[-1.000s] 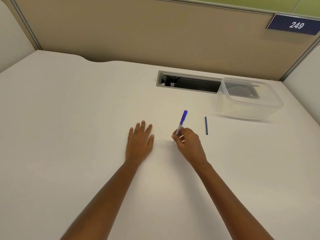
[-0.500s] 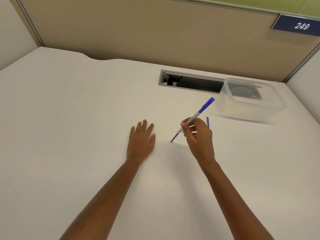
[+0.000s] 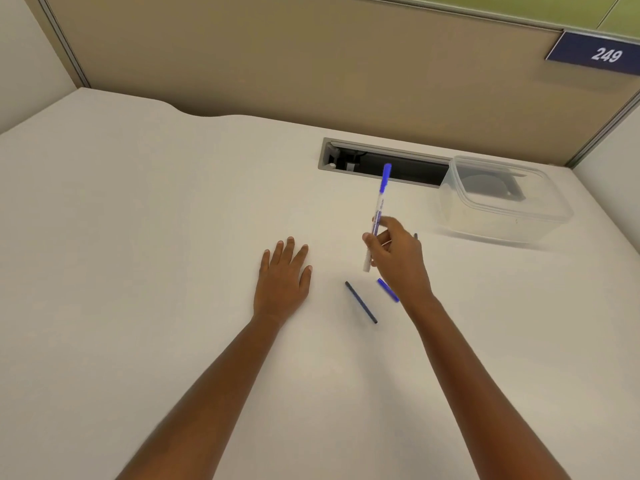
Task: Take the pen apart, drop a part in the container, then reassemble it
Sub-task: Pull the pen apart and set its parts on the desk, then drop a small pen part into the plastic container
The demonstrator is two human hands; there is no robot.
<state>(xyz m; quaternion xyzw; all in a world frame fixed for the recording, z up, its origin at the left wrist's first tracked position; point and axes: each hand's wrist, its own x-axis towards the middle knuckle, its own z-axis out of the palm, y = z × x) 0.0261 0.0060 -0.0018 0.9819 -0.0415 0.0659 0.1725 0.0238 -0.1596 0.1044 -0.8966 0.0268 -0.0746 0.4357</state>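
Note:
My right hand (image 3: pixel 398 258) holds a white pen barrel (image 3: pixel 377 209) with a blue cap on top, nearly upright above the desk. A thin dark refill (image 3: pixel 361 302) lies loose on the desk just below and left of that hand. A small blue piece (image 3: pixel 387 289) lies beside it, partly hidden by my right wrist. Another thin dark stick (image 3: pixel 415 235) peeks out behind my right hand. My left hand (image 3: pixel 282 278) rests flat on the desk, fingers apart, holding nothing. A clear plastic container (image 3: pixel 502 202) sits at the back right.
A grey cable slot (image 3: pixel 381 162) is cut into the white desk (image 3: pixel 138 237) behind the pen, its right end behind the container. Beige partition walls close off the back and sides. A blue sign reading 249 (image 3: pixel 602 55) hangs at the upper right.
My right hand lifted the pen and turned it more upright. The dark refill and a small blue piece came out of its lower end and now lie on the desk. My left hand stayed put.

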